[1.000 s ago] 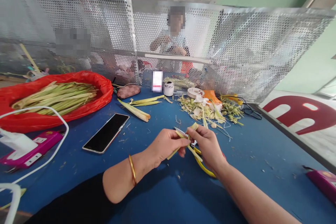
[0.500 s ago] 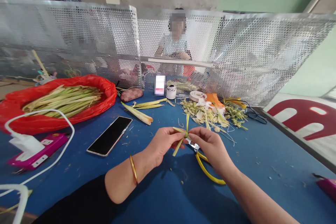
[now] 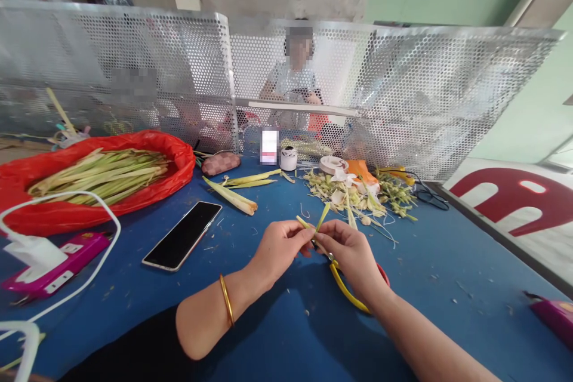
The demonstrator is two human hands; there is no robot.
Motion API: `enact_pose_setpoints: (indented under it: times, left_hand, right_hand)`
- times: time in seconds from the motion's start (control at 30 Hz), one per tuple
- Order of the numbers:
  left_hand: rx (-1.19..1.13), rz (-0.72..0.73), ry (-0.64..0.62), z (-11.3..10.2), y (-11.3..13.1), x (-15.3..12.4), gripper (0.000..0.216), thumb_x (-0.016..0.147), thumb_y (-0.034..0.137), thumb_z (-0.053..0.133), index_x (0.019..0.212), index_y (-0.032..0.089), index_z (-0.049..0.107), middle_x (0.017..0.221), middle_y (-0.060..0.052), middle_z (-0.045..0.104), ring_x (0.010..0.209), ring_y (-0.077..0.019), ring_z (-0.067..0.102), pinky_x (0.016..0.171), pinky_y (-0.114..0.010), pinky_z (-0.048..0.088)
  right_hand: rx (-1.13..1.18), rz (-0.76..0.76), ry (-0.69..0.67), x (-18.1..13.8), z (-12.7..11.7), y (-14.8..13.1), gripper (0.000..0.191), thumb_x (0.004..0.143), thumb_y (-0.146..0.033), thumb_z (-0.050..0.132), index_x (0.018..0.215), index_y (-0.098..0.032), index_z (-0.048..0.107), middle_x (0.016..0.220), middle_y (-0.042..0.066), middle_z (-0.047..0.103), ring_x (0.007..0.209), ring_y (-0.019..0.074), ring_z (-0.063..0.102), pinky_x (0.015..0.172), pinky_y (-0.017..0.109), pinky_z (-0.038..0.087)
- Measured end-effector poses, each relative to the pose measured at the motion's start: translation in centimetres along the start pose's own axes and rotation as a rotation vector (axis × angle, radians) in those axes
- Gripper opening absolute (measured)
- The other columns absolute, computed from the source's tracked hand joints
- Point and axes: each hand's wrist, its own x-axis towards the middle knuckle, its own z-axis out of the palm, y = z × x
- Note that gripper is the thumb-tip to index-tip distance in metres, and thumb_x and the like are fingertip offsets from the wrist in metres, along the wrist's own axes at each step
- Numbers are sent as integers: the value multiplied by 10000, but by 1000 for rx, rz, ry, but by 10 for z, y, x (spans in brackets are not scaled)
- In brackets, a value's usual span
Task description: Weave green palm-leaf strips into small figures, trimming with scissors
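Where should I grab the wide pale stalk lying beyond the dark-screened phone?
I'd take the stalk by its browned end, pinching across from the near right: that end looks thicker and points towards the left hand, while thinner strips lie on the far side.

Scissors — partly behind right hand.

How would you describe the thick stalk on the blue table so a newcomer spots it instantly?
Find the big red bag on the left of the blue table, then the dark-screened phone nearer and to its right. Just past the phone's far right corner lies the thick stalk. It is broader than the thin strips behind it, with a brownish near end.
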Motion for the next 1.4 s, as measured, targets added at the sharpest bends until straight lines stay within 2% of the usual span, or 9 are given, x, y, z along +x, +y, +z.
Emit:
enact_pose_setpoints:
  times: [0.2,0.37,0.43,0.57,0.8,1.03,1.2,1.3,1.4]
  left_hand:
    - [-44,-70,75,-7,-1,6,233,702,368,661,644,143,657,552,13,565,514,-97,482,524,-223,348]
    - [11,-47,-101,-10,-1,6,238,699,377,672,656,142,673,529,17,555,514,-96,488,542,-229,348]
    - [-14,-75,-143,-12,0,6,319,722,454,652,705,137,683,568,6,582,528,-100,517,545,-231,357]
    - [-125,-171,-59,-15,1,9,546,769,627,524,872,122,705,665,-40,639,549,-115,549,557,-246,376]
    - [48,-90,-58,-14,2,7,324,691,454,682,791,150,734,708,-40,673,695,-154,560,553,-221,358]
    - [296,49,-95,-15,3,4,323,799,461,567,845,178,715,514,21,578,492,-126,533,508,-222,350]
    - [332,138,-170,-14,4,0,357,818,482,541,699,168,662,491,35,529,475,-106,483,500,-212,336]
    - [242,58,-179,-11,6,0,355,782,498,583,682,162,639,505,28,544,468,-104,470,475,-212,324]
    - [6,-92,-186,-10,6,1,394,777,528,572,840,149,656,665,-28,662,505,-113,514,476,-214,320]
  right_hand:
    - [58,39,-61,-2,2,-4,301,691,-453,724,768,-179,627,674,2,644,573,126,545,584,263,425]
    - [140,110,-51,0,0,-3,335,622,-441,787,761,-167,653,624,-18,597,550,112,514,571,253,404]
    - [188,129,-32,1,-2,-2,324,598,-430,806,702,-165,651,594,-23,579,541,110,508,567,255,400]
    - [225,137,17,2,-5,0,298,612,-407,807,706,-164,662,602,-10,614,559,119,547,587,259,405]
    - [294,139,-36,-1,0,-6,231,629,-342,783,634,-176,622,617,-7,604,574,133,547,601,271,413]
    - [-66,-28,137,7,-8,-3,242,706,-398,705,823,-188,684,692,-9,597,610,129,490,567,251,370]
    - [-220,-92,-76,11,-13,-2,188,728,-366,689,720,-179,709,657,-1,624,652,143,530,624,258,394]
    - [-109,-45,-93,10,-12,-4,187,690,-355,723,677,-171,694,621,-7,611,615,130,511,591,247,388]
    - [57,19,-42,9,-12,-6,244,684,-391,734,642,-162,663,593,-11,592,575,116,500,563,239,390]
